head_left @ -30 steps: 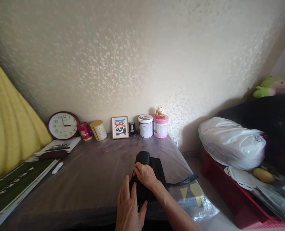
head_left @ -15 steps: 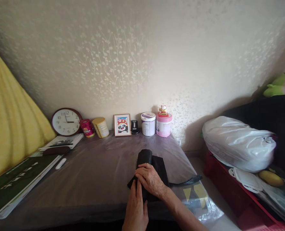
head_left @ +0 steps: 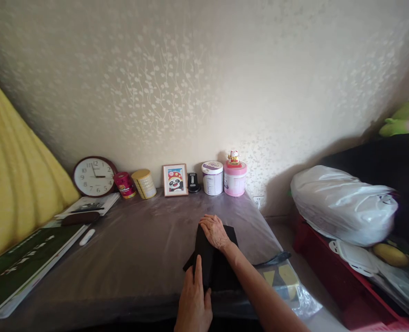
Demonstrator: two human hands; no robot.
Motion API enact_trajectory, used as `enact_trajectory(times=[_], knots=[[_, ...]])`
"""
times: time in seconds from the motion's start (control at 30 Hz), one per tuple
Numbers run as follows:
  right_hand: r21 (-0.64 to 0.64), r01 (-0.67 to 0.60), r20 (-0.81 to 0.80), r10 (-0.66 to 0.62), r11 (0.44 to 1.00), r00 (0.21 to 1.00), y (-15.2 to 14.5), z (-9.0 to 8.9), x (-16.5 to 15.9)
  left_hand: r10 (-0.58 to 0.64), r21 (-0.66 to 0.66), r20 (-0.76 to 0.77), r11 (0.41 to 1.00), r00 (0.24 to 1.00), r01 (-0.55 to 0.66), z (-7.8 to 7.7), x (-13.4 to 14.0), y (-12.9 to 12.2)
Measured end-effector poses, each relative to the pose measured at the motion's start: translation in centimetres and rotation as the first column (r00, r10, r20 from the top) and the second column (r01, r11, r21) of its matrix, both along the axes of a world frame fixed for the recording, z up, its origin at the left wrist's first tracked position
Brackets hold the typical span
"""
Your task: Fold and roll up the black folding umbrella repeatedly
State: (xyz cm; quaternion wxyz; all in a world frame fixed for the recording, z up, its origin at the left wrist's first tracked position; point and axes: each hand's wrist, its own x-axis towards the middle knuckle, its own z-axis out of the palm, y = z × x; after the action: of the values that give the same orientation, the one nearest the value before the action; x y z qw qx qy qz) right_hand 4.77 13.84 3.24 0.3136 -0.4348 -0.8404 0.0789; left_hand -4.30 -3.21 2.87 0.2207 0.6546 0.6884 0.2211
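A piece of black cloth (head_left: 203, 256), folded into a long narrow strip over a wider part, lies near the front of the covered table. My left hand (head_left: 195, 295) grips its near end, fingers stretched along the left edge and thumb on the nearer right side. Across the far end of the strip lies my right hand (head_left: 214, 231), palm down, its fingers straight and close together, pressing on the fabric. A flat corner of the cloth shows beyond the right wrist, and another sticks out left of the left fingertips.
The table cover (head_left: 138, 249) is grey-brown. A clock (head_left: 94, 176), tins, a picture frame (head_left: 175, 180) and tubs (head_left: 212, 179) line the wall. Books (head_left: 20, 265) lie left. Clear plastic (head_left: 290, 286) hangs at the right edge, beside a red box (head_left: 325, 263) with a white bag (head_left: 342, 203).
My right hand has slid away from me along the black cloth to its far end, apart from the left hand. My left hand stays at the near end.
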Motion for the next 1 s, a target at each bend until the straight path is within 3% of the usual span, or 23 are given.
enact_trajectory(times=[0.13, 0.33, 0.43, 0.6, 0.83, 1.0], knots=[[-0.012, 0.193, -0.053, -0.194, 0.981, 0.98, 0.3, -0.4, 2.0, -0.004, 0.0, -0.002, 1.0, 1.0, 0.004, 0.0, 0.0, 0.0], [-0.159, 0.461, -0.127, -0.481, 0.873, 0.868, -1.2, -1.8, 8.0, -0.005, 0.047, 0.01, 0.999, 1.0, 0.005, -0.2, 0.0, -0.1], [-0.296, 0.457, -0.144, -0.512, 0.839, 0.847, -2.4, -2.1, 9.8, 0.007, 0.06, 0.019, 0.998, 1.0, -0.008, -0.1, 0.1, -0.2], [-0.528, 0.318, -0.232, -0.495, 0.787, 0.837, -4.3, -1.6, 10.1, 0.02, 0.079, 0.028, 0.997, 0.999, -0.022, -0.2, 0.2, -0.2], [-0.465, 0.306, -0.247, -0.454, 0.831, 0.856, -6.0, -0.7, 8.7, 0.004, 0.09, 0.037, 0.996, 0.999, -0.007, -0.5, 0.1, -0.3], [-0.476, 0.307, -0.253, -0.463, 0.824, 0.85, -6.2, -0.9, 7.4, 0.023, 0.1, 0.026, 0.995, 0.999, -0.025, -0.4, 0.2, -0.2]])
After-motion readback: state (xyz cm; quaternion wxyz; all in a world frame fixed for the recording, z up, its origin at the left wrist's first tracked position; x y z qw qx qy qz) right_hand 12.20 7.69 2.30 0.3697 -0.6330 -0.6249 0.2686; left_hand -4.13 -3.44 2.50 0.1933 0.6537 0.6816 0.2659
